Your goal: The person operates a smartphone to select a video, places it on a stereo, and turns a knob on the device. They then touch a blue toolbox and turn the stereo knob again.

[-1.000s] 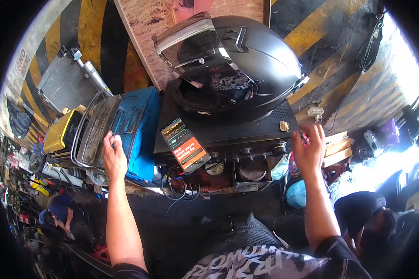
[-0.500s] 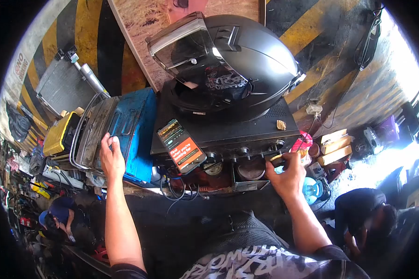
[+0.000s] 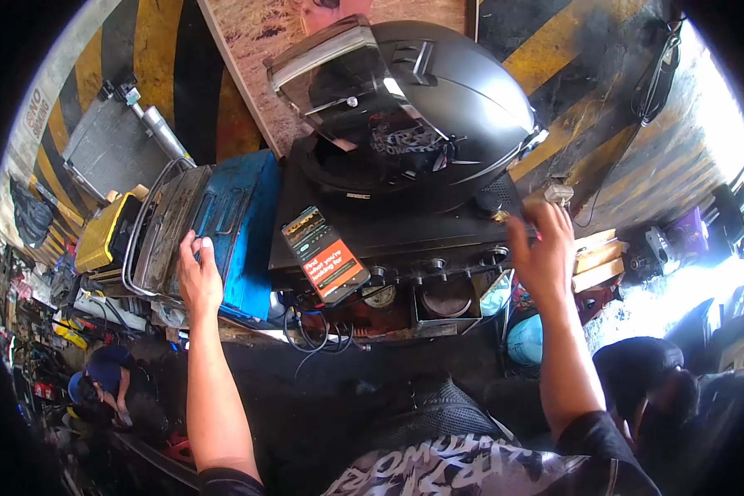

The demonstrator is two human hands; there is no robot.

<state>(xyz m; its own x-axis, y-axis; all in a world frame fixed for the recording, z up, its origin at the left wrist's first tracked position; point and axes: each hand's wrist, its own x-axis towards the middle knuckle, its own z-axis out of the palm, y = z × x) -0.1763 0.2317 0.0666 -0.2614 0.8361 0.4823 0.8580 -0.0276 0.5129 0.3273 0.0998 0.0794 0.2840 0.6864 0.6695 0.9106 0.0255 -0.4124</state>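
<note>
My left hand (image 3: 199,277) rests with fingers extended on the blue metal toolbox (image 3: 241,223), near its grey, worn side. My right hand (image 3: 546,256) is raised by the right front corner of a black amplifier-like box (image 3: 405,231) with knobs. Its thumb and fingers are apart, and I see nothing between them. Just left of the thumb, a small brownish piece (image 3: 500,217) lies on the box top, partly hidden. A phone (image 3: 326,258) with a lit screen leans at the box's front edge. On the box sits a dark grey helmet (image 3: 463,107), its visor raised.
A yellow case (image 3: 107,233) stands left of the toolbox. Cables (image 3: 310,331) hang under the box front, near an open compartment (image 3: 445,304). Right of my arm are a light-blue round container (image 3: 526,339) and wooden blocks (image 3: 599,264). People crouch at lower left (image 3: 112,380) and lower right (image 3: 645,376).
My right hand has moved up and right, from the box's front knobs to its top corner, and its fingers have spread. My left hand stays on the toolbox.
</note>
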